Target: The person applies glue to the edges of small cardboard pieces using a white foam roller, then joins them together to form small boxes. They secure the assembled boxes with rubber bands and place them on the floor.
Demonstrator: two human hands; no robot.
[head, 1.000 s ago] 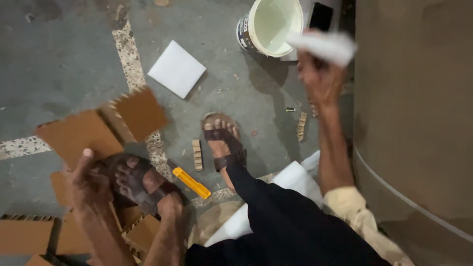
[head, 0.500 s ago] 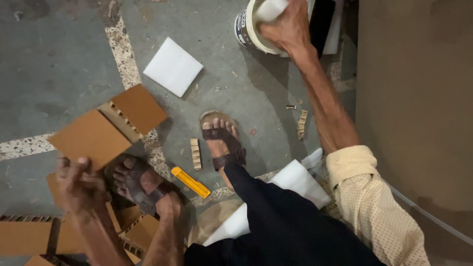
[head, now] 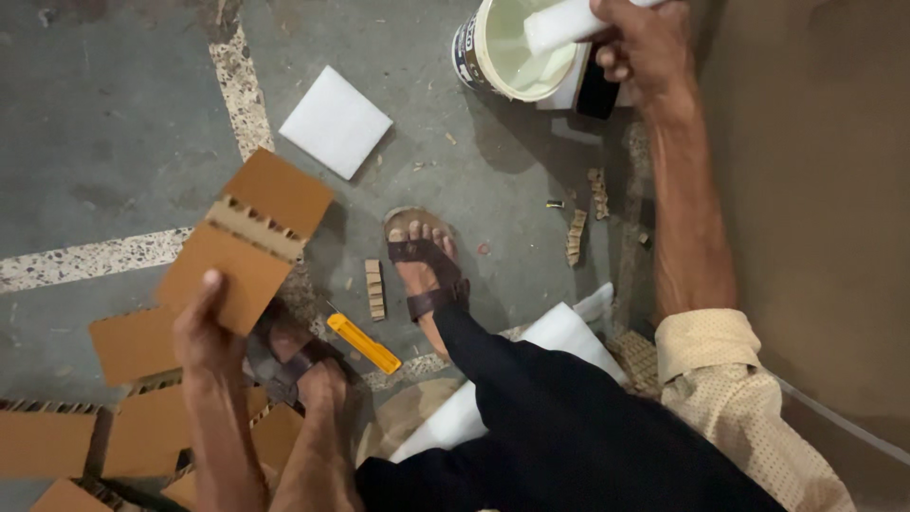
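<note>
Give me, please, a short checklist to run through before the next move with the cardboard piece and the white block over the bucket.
1. Left hand grips the cardboard piece: ok.
2. Right hand holds the white block: ok.
3. Block sits over the open bucket: ok.
4. Block loaded with the bucket's contents: cannot tell.
5. Yellow utility knife lies close to the feet: not ok.
6. White square sheet lies flat on the floor, apart from the bucket: ok.
</note>
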